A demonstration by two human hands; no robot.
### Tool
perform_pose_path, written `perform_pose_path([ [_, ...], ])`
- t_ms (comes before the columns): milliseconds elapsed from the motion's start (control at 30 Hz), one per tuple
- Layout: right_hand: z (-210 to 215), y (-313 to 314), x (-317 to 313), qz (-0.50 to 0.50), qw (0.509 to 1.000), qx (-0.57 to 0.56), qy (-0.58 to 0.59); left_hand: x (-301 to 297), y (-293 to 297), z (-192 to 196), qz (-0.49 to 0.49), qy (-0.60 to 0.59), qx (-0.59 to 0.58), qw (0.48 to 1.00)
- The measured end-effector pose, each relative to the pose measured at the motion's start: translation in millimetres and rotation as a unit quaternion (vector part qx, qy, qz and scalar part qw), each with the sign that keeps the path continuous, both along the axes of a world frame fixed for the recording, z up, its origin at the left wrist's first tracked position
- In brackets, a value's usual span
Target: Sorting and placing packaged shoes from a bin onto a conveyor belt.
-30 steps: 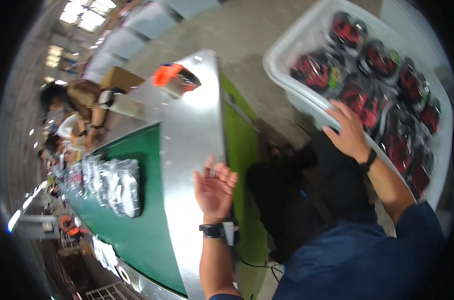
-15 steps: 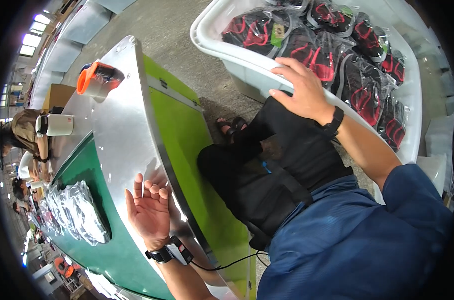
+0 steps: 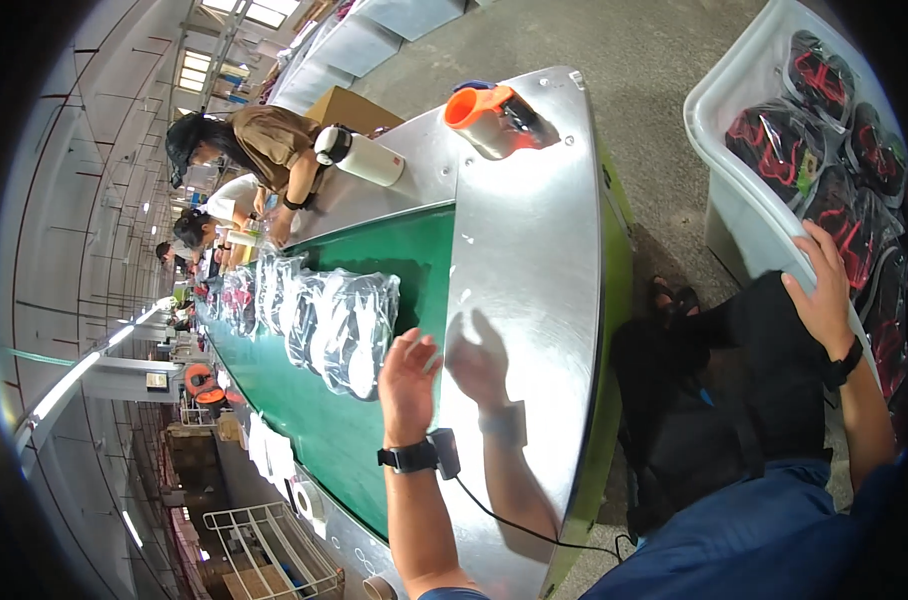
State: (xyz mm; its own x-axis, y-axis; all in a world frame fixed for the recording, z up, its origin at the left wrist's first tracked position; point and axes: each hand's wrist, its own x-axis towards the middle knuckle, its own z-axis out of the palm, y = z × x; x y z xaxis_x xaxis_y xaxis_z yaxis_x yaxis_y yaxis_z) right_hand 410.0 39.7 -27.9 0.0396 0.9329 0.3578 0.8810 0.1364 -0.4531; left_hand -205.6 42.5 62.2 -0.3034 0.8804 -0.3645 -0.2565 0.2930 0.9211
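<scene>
My left hand (image 3: 411,388) is held over the near edge of the green conveyor belt (image 3: 359,455), empty, its fingers apart and slightly curled. Just beyond its fingertips lies a clear-bagged dark item (image 3: 359,340), at the near end of a row of similar packages. My right hand (image 3: 826,290) rests on the rim of a white plastic bin (image 3: 716,140), fingers stretched out over the edge. Inside the bin are several black shoes with red laces (image 3: 842,220), each in clear plastic. Both wrists wear black bands; a cable runs from the left one.
A metal table edge (image 3: 534,300) borders the belt. An orange-rimmed holder (image 3: 479,118) and a white bottle (image 3: 374,162) stand on the metal. Co-workers, one in a brown shirt (image 3: 274,140), are along the belt's far side. A wire rack (image 3: 274,555) stands lower left.
My view has turned left toward the belt. My left hand has moved from above the metal edge to the bagged items. My right hand stays on the bin's rim.
</scene>
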Motion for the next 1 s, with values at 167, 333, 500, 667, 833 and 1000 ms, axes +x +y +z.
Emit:
perform_pose_path([
  [167,-1,-1,0,-0.001,0.999,-0.03,0.014,-123,31,-22,0.111,0.561,0.014,0.82],
  [333,3,2,-5,0.001,1.0,-0.014,0.004,-161,18,-52,0.046,0.787,-0.057,0.613],
  [500,-1,1,0,0.004,1.0,-0.004,0.003,-58,-21,-49,0.063,0.799,-0.041,0.596],
  [667,3,-7,12,-0.007,1.0,0.0,0.009,38,-64,-3,0.018,0.651,0.0,0.759],
  [833,16,2,-4,0.004,0.999,-0.008,0.04,69,-97,10,0.187,-0.159,0.151,0.958],
  [1000,14,-6,1,-0.002,0.999,-0.003,0.035,72,-85,8,0.298,-0.237,0.112,0.918],
])
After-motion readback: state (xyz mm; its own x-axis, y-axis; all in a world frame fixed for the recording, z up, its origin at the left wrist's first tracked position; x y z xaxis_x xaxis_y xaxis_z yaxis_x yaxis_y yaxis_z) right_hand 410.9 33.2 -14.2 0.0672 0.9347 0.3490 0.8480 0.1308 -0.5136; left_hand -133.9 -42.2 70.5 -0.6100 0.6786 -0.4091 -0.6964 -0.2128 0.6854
